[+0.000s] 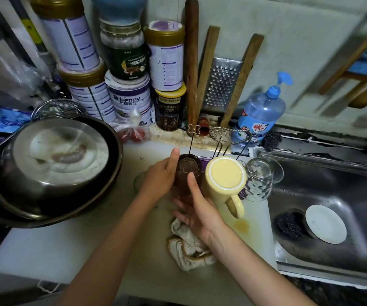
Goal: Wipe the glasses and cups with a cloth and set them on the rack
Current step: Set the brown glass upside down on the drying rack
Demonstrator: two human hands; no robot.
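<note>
A brown tinted glass [188, 171] stands upside down over a peg of the wire cup rack [219, 134]. My left hand [160, 175] grips its left side, thumb up along the wall. From the front, my right hand [198, 210] holds the glass, thumb on its wall and fingers spread below. A yellow mug [224, 180] sits upside down on the rack just to the right, handle toward me. Beyond it, a clear patterned glass [258, 178] hangs inverted. A crumpled white cloth [189, 248] lies on the counter under my right wrist. Another clear glass [139, 180] stands partly hidden behind my left hand.
A big steel bowl and pan [54, 171] fill the counter on the left. Stacked tins [129, 100] and jars line the wall, with a rolling pin and a grater [221, 85]. A blue soap bottle [259, 113] stands by the steel sink [332, 195], which holds a white plate and a scourer.
</note>
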